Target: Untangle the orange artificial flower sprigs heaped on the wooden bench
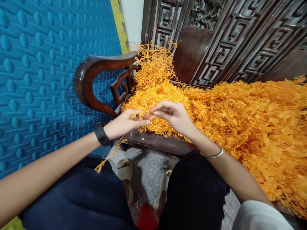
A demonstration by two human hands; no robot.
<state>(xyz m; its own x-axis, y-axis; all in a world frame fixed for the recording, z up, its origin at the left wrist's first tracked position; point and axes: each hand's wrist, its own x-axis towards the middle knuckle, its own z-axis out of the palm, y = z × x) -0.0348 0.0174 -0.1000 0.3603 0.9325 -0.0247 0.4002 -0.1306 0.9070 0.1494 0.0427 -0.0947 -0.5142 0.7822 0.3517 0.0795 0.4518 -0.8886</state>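
Observation:
My left hand [130, 119], below a black wristband, is closed on a thin orange knotted string [117, 146]. The string's loose end dangles beneath the wrist and ends in a small loop above my lap. Fingertips of my right hand [171, 116] pinch at another bit of the same orange strand, close to the left fingertips. Both hands are over the front of a big heap of tangled orange strings [153, 92]. What exactly lies between the right fingers is small and partly hidden.
The heap rests on a dark wooden bench [158, 142] with a curved armrest [82, 78] at left and a carved backrest [218, 54]. Blue textured matting [48, 80] stands beyond the armrest. Below are a speckled floor [148, 166], my sandals and something red [147, 217].

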